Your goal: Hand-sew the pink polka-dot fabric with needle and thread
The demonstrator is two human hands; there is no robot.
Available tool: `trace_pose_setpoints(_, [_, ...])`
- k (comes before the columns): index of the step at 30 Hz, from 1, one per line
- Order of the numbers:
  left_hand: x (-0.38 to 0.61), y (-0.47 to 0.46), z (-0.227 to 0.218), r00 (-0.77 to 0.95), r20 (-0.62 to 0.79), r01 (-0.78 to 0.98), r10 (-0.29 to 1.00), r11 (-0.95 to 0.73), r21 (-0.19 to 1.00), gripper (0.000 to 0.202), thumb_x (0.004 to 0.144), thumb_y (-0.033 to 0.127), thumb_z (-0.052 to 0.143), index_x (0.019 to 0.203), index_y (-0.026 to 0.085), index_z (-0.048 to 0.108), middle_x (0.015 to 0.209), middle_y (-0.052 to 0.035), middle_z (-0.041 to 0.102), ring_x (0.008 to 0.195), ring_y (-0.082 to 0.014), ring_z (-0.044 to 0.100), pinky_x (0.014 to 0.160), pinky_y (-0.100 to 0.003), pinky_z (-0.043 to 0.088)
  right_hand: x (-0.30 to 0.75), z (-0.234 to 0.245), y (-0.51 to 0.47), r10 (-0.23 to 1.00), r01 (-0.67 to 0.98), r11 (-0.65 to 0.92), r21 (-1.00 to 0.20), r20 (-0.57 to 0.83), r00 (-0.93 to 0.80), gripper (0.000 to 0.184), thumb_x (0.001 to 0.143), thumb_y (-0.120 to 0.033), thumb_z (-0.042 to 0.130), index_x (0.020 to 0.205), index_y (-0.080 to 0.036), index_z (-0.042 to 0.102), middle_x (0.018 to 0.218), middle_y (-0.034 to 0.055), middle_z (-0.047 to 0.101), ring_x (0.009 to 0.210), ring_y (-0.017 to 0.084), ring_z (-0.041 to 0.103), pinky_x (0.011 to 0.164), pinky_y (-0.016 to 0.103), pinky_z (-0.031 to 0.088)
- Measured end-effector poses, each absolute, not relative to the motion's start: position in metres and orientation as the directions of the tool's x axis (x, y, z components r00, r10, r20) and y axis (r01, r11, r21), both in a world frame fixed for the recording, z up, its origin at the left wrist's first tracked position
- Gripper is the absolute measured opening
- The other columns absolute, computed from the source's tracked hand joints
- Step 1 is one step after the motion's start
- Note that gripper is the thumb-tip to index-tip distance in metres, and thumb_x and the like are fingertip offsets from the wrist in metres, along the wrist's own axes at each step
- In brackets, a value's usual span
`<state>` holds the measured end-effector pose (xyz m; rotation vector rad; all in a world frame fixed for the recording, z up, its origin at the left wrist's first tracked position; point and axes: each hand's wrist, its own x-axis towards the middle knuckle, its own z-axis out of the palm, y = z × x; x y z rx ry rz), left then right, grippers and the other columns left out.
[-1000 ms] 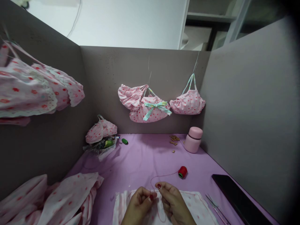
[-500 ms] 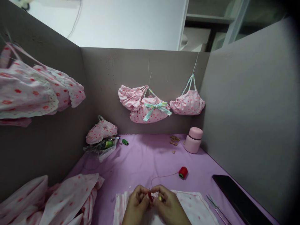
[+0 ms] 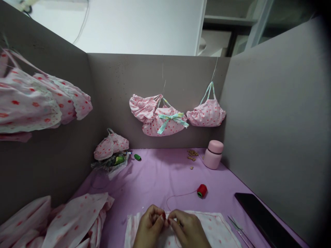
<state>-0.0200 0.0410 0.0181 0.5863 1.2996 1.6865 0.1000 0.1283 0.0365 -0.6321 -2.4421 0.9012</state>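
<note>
Above the spotted white-pink cloth, my left hand is closed in a pinch on a thin needle, whose tip points up. Close beside it, my right hand pinches with thumb and forefinger on the red thread. The fingertips of the two hands are slightly apart, with red showing at both. From the hands the thread curves back over the purple tablecloth to a red thread spool lying on its side. Exactly where the thread meets the needle is too small to make out.
Scissors and a black phone-like slab lie at right. A pink flask stands behind, near some peanuts. Crumpled spotted fabric fills the near left. Spotted cloth pieces hang on the grey partition.
My right hand has shifted slightly right, away from the left fingertips, and its fingers have turned. Red thread now shows below the hands. The left hand has barely moved.
</note>
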Motion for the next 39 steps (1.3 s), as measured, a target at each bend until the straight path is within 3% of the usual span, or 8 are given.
trace_pose_setpoints(7, [-0.020, 0.043, 0.011, -0.451, -0.195, -0.476, 0.871, -0.050, 0.878, 0.042, 0.057, 0.048, 0.080, 0.066, 0.017, 0.053, 0.056, 0.0019, 0.066, 0.052, -0.0090, 0.052, 0.056, -0.023, 0.035, 0.099, 0.030, 0.128, 0.644, 0.209, 0.630, -0.748, 0.353, -0.679, 0.025, 0.089, -0.026, 0.045, 0.074, -0.019, 0.064, 0.061, 0.0010, 0.067, 0.055, 0.016, 0.060, 0.054, 0.022, 0.043])
trace_pose_setpoints(12, [-0.018, 0.041, 0.011, -0.486, -0.204, -0.402, 0.849, -0.010, 0.916, 0.042, 0.054, 0.048, 0.082, 0.063, 0.014, 0.059, 0.055, 0.0025, 0.062, 0.053, -0.0093, 0.050, 0.057, -0.023, 0.036, 0.099, 0.023, 0.126, 0.667, 0.234, 0.624, -0.746, 0.352, -0.657, 0.023, 0.088, -0.028, 0.049, 0.076, -0.018, 0.066, 0.061, 0.0015, 0.067, 0.053, 0.017, 0.060, 0.050, 0.022, 0.041])
trace_pose_setpoints(22, [-0.016, 0.045, 0.006, -0.478, -0.164, -0.364, 0.863, -0.025, 0.931, 0.039, 0.054, 0.045, 0.082, 0.063, 0.014, 0.060, 0.056, 0.0030, 0.059, 0.054, -0.0101, 0.049, 0.056, -0.024, 0.036, 0.098, 0.017, 0.129, 0.662, 0.258, 0.629, -0.734, 0.331, -0.673, 0.026, 0.088, -0.028, 0.049, 0.080, -0.018, 0.071, 0.062, 0.0026, 0.070, 0.055, 0.018, 0.062, 0.051, 0.022, 0.042])
trace_pose_setpoints(39, [-0.016, 0.044, 0.002, -0.471, -0.149, -0.385, 0.870, -0.051, 0.922, 0.034, 0.057, 0.039, 0.082, 0.063, 0.014, 0.061, 0.060, 0.0013, 0.062, 0.058, -0.0116, 0.052, 0.060, -0.025, 0.039, 0.099, 0.014, 0.127, 0.626, 0.263, 0.720, -0.642, 0.439, -0.644, 0.031, 0.091, -0.034, 0.045, 0.076, -0.018, 0.067, 0.053, -0.0004, 0.063, 0.045, 0.015, 0.057, 0.044, 0.021, 0.039])
